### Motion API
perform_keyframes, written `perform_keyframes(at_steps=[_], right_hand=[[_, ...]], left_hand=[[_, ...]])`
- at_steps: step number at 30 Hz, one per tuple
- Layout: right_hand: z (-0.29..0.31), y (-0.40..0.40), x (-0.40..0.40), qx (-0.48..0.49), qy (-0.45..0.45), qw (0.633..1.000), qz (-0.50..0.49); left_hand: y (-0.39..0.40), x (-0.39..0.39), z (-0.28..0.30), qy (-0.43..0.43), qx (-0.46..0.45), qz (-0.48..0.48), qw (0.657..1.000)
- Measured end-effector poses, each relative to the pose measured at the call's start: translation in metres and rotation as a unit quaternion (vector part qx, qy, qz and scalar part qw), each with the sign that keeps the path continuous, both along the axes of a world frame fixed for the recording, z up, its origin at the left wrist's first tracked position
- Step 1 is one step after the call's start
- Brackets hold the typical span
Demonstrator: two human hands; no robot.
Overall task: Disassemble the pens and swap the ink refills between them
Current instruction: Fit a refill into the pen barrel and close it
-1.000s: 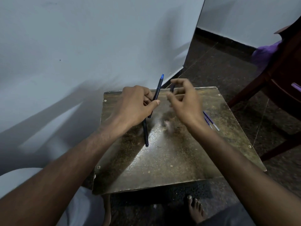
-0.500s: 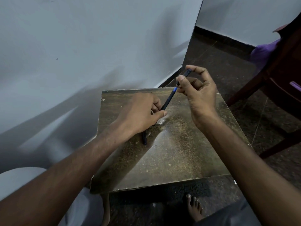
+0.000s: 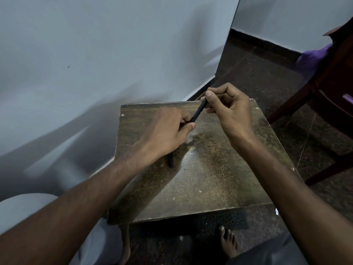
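Pen (image 3: 198, 111), dark blue, spans both hands just above centre frame, over the small table (image 3: 219, 178): the left hand (image 3: 168, 131) clamps its lower barrel steady while the right hand (image 3: 229, 109) pinches the upper end, apparently to twist it. A second dark pen piece (image 3: 170, 159) shows below the left wrist.

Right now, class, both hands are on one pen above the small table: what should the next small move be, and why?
Probably a twist or push by the right hand to seat the upper piece. It pinches the top of the dark pen while the left hand grips the lower end. A second pen lies on the table, partly under the left hand.
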State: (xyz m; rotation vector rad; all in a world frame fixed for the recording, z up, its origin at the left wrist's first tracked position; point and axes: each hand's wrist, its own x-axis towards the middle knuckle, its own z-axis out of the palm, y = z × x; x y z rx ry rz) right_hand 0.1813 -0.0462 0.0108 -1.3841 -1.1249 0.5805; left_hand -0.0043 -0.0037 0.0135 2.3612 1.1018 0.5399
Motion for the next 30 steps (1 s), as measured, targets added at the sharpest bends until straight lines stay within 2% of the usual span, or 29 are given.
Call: perform_keyframes(at_steps=[13, 21, 23, 27, 30], right_hand=[[-0.007, -0.002, -0.002, 0.0, 0.027, 0.999, 0.022], [-0.006, 0.0, -0.014, -0.054, 0.05, 0.994, 0.079], [-0.008, 0.0, -0.014, -0.094, 0.073, 0.99, 0.082], [-0.011, 0.0, -0.012, -0.159, 0.087, 0.981, 0.077], [-0.011, -0.001, -0.011, -0.181, 0.063, 0.979, 0.072]], left_hand=[[0.003, -0.003, 0.003, -0.005, -0.001, 0.003, 1.0], [-0.003, 0.005, 0.007, -0.1, -0.074, 0.059, 0.991], [-0.002, 0.001, 0.006, -0.087, -0.069, 0.068, 0.991], [0.001, -0.005, 0.006, -0.059, -0.029, 0.02, 0.998], [0.014, -0.016, 0.008, 0.008, 0.024, 0.051, 0.998]])
